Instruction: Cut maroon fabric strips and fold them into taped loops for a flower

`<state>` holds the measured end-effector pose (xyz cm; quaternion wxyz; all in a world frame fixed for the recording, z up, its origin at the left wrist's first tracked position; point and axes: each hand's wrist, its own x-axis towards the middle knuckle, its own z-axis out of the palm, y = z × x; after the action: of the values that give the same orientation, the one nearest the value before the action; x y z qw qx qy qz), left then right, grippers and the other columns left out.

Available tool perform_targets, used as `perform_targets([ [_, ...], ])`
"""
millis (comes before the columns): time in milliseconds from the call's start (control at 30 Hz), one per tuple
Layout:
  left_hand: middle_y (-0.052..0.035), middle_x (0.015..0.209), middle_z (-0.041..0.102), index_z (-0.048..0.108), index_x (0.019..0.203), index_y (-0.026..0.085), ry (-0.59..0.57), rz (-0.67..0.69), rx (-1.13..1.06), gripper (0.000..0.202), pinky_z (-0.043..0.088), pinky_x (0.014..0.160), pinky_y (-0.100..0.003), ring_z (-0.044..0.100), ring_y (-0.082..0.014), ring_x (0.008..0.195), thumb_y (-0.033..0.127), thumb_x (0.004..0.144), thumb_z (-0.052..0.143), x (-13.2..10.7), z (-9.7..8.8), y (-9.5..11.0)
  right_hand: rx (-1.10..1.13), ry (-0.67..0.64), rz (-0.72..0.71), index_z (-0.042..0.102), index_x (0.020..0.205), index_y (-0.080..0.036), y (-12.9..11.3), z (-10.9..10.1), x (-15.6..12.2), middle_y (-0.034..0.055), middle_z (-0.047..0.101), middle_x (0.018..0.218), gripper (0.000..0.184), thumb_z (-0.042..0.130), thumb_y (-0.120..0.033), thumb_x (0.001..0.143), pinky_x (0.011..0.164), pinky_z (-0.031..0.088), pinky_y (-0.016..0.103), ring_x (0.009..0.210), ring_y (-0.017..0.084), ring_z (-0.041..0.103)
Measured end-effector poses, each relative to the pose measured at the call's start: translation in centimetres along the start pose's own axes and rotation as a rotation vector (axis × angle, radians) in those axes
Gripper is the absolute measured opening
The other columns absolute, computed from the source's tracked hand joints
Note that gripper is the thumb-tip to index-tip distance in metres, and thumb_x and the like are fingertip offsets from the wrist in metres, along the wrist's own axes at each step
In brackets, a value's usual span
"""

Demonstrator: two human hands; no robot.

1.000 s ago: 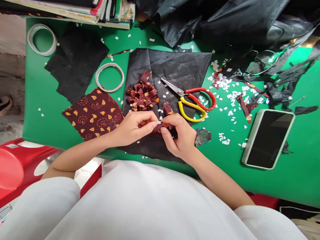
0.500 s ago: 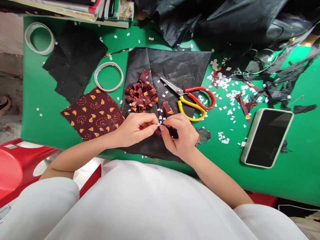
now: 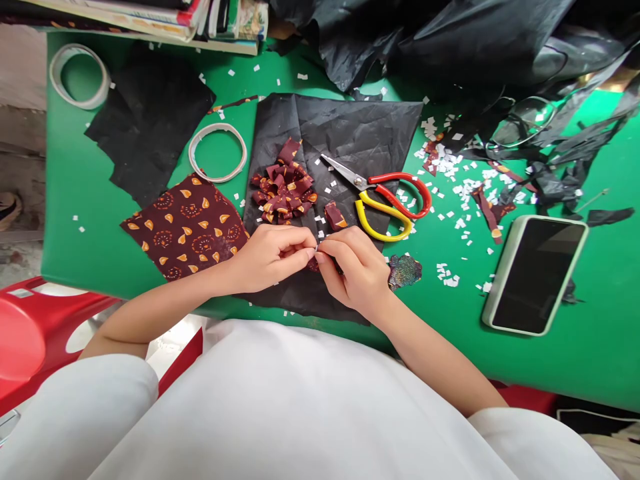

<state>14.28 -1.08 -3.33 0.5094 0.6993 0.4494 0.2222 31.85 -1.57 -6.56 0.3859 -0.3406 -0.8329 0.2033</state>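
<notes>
My left hand [image 3: 273, 257] and my right hand [image 3: 357, 270] meet fingertip to fingertip over a black sheet [image 3: 345, 133] on the green table [image 3: 90, 220]. Both pinch one small maroon patterned fabric piece [image 3: 314, 264], mostly hidden by the fingers. Just beyond them lies a pile of folded maroon fabric pieces [image 3: 284, 183] and a single folded piece [image 3: 334, 216]. A larger square of the same maroon fabric [image 3: 187, 227] lies left of my left hand. Scissors with red and yellow handles [image 3: 385, 197] rest beyond my right hand.
A phone [image 3: 537, 275] lies face up at the right. Two tape rings [image 3: 217, 152] [image 3: 80, 77] and a black sheet [image 3: 150, 120] sit at the left. White paper bits [image 3: 450, 173], black scraps, glasses [image 3: 523, 120] and a black bag [image 3: 450, 40] crowd the far right. Books [image 3: 150, 17] line the far edge. A red stool [image 3: 35, 333] stands at the left.
My two hands have closed together, fingertips now touching over the small fabric piece. The view shifted slightly. Everything else lies where it was.
</notes>
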Motion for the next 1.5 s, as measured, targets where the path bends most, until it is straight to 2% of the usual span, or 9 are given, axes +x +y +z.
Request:
perform_targets([
  [167, 0.0043, 0.062, 0.049, 0.053, 0.071, 0.015, 0.007, 0.085, 0.115, 0.013, 0.033, 0.055, -0.017, 0.042, -0.0059, 0.057, 0.015, 0.083, 0.047, -0.01, 0.13, -0.02, 0.046, -0.022, 0.061, 0.048, 0.082, -0.019, -0.02, 0.01, -0.08, 0.0027, 0.054, 0.072, 0.013, 0.052, -0.007, 0.081, 0.06, 0.045, 0.027, 0.066, 0.012, 0.046],
  [300, 0.0049, 0.062, 0.047, 0.051, 0.071, 0.015, 0.004, 0.103, 0.121, 0.013, 0.033, 0.056, -0.016, 0.042, -0.0055, 0.057, 0.013, 0.084, 0.047, -0.03, 0.19, -0.03, 0.064, -0.028, 0.069, 0.047, 0.08, -0.019, -0.1, 0.05, -0.05, 0.0026, 0.052, 0.071, 0.014, 0.05, -0.005, 0.08, 0.059, 0.044, 0.026, 0.066, 0.013, 0.045],
  [767, 0.0062, 0.059, 0.042, 0.051, 0.07, 0.014, -0.031, -0.024, -0.131, 0.015, 0.03, 0.049, -0.015, 0.036, -0.0036, 0.053, 0.017, 0.084, 0.049, -0.04, -0.06, 0.07, 0.072, -0.048, 0.051, 0.043, 0.082, -0.02, 0.05, 0.16, -0.21, 0.0018, 0.051, 0.069, 0.016, 0.045, -0.004, 0.082, 0.058, 0.04, 0.026, 0.063, 0.012, 0.041],
  [967, 0.0055, 0.06, 0.043, 0.05, 0.07, 0.014, -0.029, -0.021, -0.187, 0.017, 0.03, 0.05, -0.015, 0.036, -0.004, 0.053, 0.02, 0.086, 0.048, -0.03, -0.05, 0.03, 0.047, -0.037, 0.136, 0.044, 0.085, -0.019, -0.25, 0.0, -0.17, -0.0004, 0.046, 0.067, 0.009, 0.048, -0.011, 0.084, 0.056, 0.038, 0.025, 0.061, 0.011, 0.041],
  [1067, 0.0054, 0.06, 0.044, 0.05, 0.071, 0.014, -0.029, -0.031, -0.179, 0.016, 0.031, 0.051, -0.016, 0.037, -0.0043, 0.053, 0.021, 0.086, 0.048, -0.04, -0.07, 0.0, 0.072, -0.049, 0.185, 0.046, 0.087, -0.018, -0.32, -0.1, -0.06, -0.0008, 0.045, 0.066, 0.005, 0.047, -0.014, 0.085, 0.055, 0.037, 0.024, 0.06, 0.011, 0.042],
  [1233, 0.0057, 0.059, 0.043, 0.05, 0.072, 0.015, -0.048, -0.036, -0.168, 0.016, 0.031, 0.05, -0.016, 0.036, -0.0042, 0.052, 0.022, 0.086, 0.047, -0.05, -0.18, 0.03, 0.132, -0.056, 0.176, 0.047, 0.082, -0.018, -0.45, -0.25, 0.19, -0.0017, 0.043, 0.063, 0.008, 0.047, -0.011, 0.085, 0.053, 0.035, 0.024, 0.058, 0.01, 0.039],
  [1500, 0.0059, 0.058, 0.046, 0.051, 0.071, 0.015, -0.015, 0.06, 0.002, 0.017, 0.032, 0.051, -0.015, 0.039, -0.0041, 0.053, 0.02, 0.086, 0.048, -0.02, 0.03, -0.05, 0.157, -0.063, 0.156, 0.046, 0.075, -0.019, -0.43, -0.14, 0.15, 0.0, 0.05, 0.062, 0.013, 0.048, -0.01, 0.084, 0.055, 0.036, 0.025, 0.058, 0.01, 0.04],
])
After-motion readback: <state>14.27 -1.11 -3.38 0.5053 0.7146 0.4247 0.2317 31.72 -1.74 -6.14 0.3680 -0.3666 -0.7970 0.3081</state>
